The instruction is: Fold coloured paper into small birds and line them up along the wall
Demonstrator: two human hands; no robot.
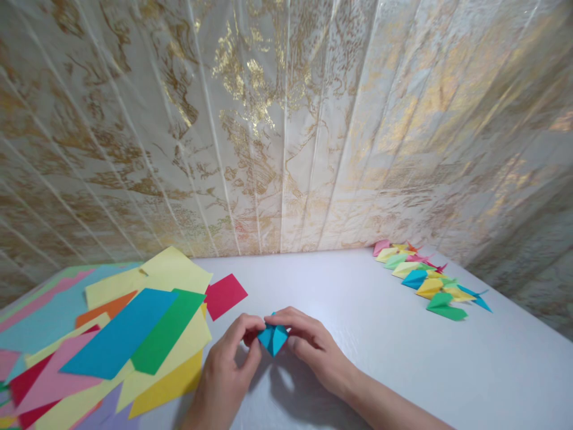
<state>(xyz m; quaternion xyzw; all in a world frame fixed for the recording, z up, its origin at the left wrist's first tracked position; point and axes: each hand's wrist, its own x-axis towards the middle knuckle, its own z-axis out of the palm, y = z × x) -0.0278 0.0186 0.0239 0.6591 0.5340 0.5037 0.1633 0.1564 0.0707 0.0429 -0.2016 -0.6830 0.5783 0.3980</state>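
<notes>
A small folded blue paper with a point facing down is held between both hands above the white table. My left hand pinches its left corner between thumb and fingers. On the other side, my right hand grips the right corner, with the index finger reaching along the top edge. Both hands cast shadows on the tabletop. A red paper square lies flat just beyond my left hand.
Loose coloured sheets, with a blue one and a green one on top, spread over the left of the white table. Several folded paper figures, including a green one, stand in rows at the back right. A patterned curtain hangs behind.
</notes>
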